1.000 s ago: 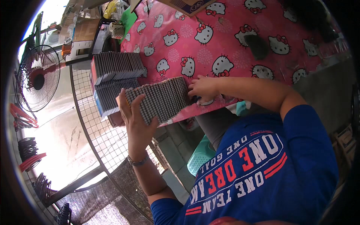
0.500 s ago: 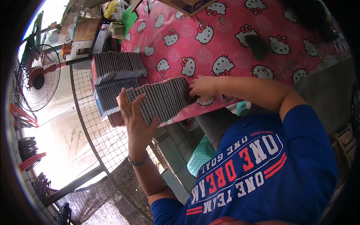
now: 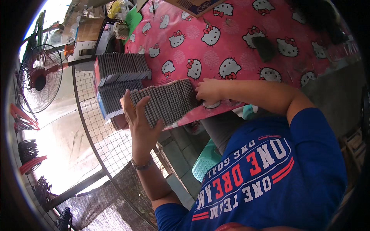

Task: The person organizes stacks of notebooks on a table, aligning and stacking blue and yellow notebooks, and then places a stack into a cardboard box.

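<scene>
A long row of spiral notebooks [image 3: 165,101] stands on the pink table cover, with dark wire bindings facing up. My left hand [image 3: 139,117] braces its left end, fingers along the outer side and thumb laid over the bindings. At the right end my right hand [image 3: 210,91] is closed with bent fingers against the last notebooks; its fingertips are partly hidden. Behind my left hand, two more stacks of spiral notebooks, a far one [image 3: 122,68] and a nearer one [image 3: 120,94], sit at the table's left edge.
The pink table cover [image 3: 210,57] carries cartoon cat faces. A dark green piece [image 3: 264,49] lies on it, and a cardboard box [image 3: 194,5] stands at the far edge. A standing fan [image 3: 40,81] and wire mesh [image 3: 86,92] are at left, a green plastic stool [image 3: 206,161] below.
The right hand's fingers have shifted very slightly at the end of the row. The left hand and the notebooks look the same.
</scene>
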Demonstrator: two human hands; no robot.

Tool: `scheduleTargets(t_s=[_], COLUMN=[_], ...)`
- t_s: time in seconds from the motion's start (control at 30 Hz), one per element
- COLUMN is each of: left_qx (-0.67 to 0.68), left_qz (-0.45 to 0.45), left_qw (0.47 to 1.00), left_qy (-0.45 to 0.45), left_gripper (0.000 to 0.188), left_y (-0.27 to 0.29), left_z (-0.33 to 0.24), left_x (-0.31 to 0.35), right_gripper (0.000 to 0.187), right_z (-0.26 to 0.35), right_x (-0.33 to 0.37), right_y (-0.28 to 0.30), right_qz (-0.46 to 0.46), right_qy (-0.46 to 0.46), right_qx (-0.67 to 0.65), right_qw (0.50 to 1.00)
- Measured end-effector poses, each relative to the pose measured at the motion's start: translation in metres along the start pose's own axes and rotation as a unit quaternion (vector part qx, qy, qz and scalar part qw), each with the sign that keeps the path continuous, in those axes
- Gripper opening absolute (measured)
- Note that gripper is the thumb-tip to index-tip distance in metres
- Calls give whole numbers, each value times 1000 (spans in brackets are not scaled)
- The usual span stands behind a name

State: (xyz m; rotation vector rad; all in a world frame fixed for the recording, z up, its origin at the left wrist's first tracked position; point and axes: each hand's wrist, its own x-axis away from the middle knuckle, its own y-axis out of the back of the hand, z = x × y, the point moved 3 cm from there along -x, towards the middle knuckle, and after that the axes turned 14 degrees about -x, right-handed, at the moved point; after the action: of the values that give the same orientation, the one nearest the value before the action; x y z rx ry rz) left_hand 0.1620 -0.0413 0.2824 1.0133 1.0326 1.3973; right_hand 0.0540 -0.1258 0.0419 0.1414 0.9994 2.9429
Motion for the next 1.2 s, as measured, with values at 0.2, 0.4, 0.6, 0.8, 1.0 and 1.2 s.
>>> scheduleTargets(t_s=[0.2, 0.4, 0.6, 0.8, 1.0, 1.2], left_qx=[15, 15, 181, 687, 872, 880], left_qz=[0, -27, -104, -246, -67, -76], left_qw=[1000, 1000, 977, 674, 414, 408], left_qy=[4, -7, 45, 118, 253, 232], left_gripper=[74, 74, 60, 38, 46, 44], left_y=[-1, -1, 4, -39, -276, -264], left_z=[0, 5, 16, 120, 74, 4], left_x=[1, 4, 7, 27, 76, 51], right_gripper=[38, 40, 33, 41, 53, 48], right_z=[4, 5, 8, 7, 2, -26], right_x=[-11, 4, -9, -12, -5, -66], right_y=[13, -3, -5, 14, 14, -43], right_qz=[111, -39, 18, 85, -241, -503], right_qy=[-133, 4, -74, -140, -65, -6], right_qx=[-42, 65, -26, -14, -72, -363], right_qw=[984, 997, 997, 986, 966, 784])
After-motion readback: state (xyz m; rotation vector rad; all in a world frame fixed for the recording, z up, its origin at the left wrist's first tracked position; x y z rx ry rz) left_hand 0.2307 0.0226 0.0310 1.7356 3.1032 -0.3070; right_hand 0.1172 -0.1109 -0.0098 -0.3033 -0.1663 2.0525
